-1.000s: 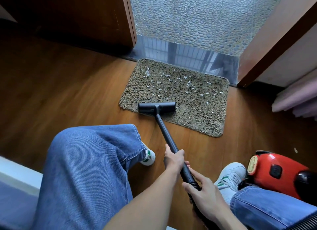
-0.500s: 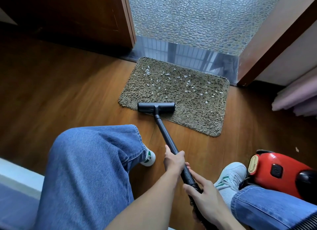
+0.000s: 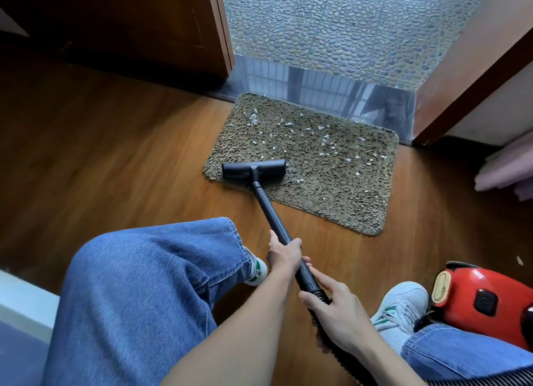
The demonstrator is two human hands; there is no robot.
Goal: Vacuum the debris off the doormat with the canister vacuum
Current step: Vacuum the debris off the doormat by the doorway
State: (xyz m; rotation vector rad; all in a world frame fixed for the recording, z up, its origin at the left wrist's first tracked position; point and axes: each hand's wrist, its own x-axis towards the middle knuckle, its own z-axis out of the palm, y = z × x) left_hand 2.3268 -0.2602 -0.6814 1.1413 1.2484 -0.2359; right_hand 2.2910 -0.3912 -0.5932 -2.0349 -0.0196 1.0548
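A shaggy brown doormat (image 3: 340, 195) lies on the wood floor before a doorway. Several white debris bits (image 3: 323, 139) are scattered over its far half. The black vacuum floor head (image 3: 253, 169) sits on the mat's near-left edge. Its black wand (image 3: 269, 209) slants back toward me. My left hand (image 3: 284, 254) grips the wand partway up. My right hand (image 3: 339, 313) holds the wand's lower end where the ribbed hose joins. The red canister vacuum (image 3: 484, 302) rests on the floor at lower right, beside my right leg.
My legs in blue jeans (image 3: 144, 293) and white sneakers (image 3: 403, 307) fill the foreground. A glossy threshold (image 3: 317, 91) and pebble tiles (image 3: 346, 25) lie beyond the mat. A wooden door (image 3: 129, 25) stands at left, a door frame (image 3: 467, 77) at right.
The floor head has slid slightly forward and left onto the mat's near-left edge. Both hands keep the same hold on the wand.
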